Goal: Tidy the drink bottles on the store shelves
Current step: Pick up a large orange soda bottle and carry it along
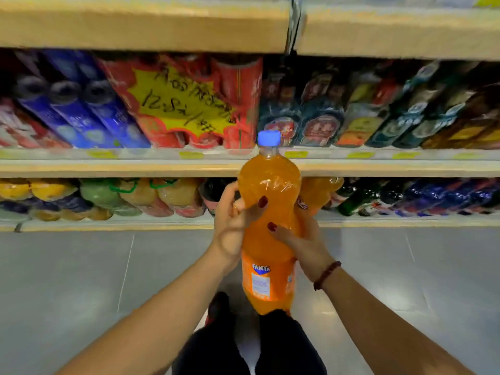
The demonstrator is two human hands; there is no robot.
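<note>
Presently catalogued, left to right.

1. Lower shelf (108, 226), left part: wrapped packs of bottles (135, 197) are stacked close together. None is touched.
2. Left hand (232, 212): it is curled round the upper bulge of the orange bottle (266, 239), with the thumb laid across the front.
3. Orange bottle: large and full, closed by a blue cap (268, 138). It is held upright in the aisle, in front of the lower shelf and above the floor (81, 280) and the person's feet.
4. Right hand (303, 246): it is wrapped round the bottle's narrow waist from the right, thumb on the front. A bead bracelet (327, 274) is worn at the wrist.
5. Second orange bottle (320, 190): it stands on the lower shelf just behind and right of the held one. A green bottle (351, 205) leans further right.

Risks noted:
- The cap could be knocked against the middle shelf (108, 169) if the bottle is pushed in upright, since the opening looks low for it.
- The second orange bottle could be shoved over if the held one is slid in carelessly. A free slot may lie behind the held bottle, but it is hidden.
- The smooth waist could slip through the grip under the bottle's weight, and the feet lie directly below.
</note>
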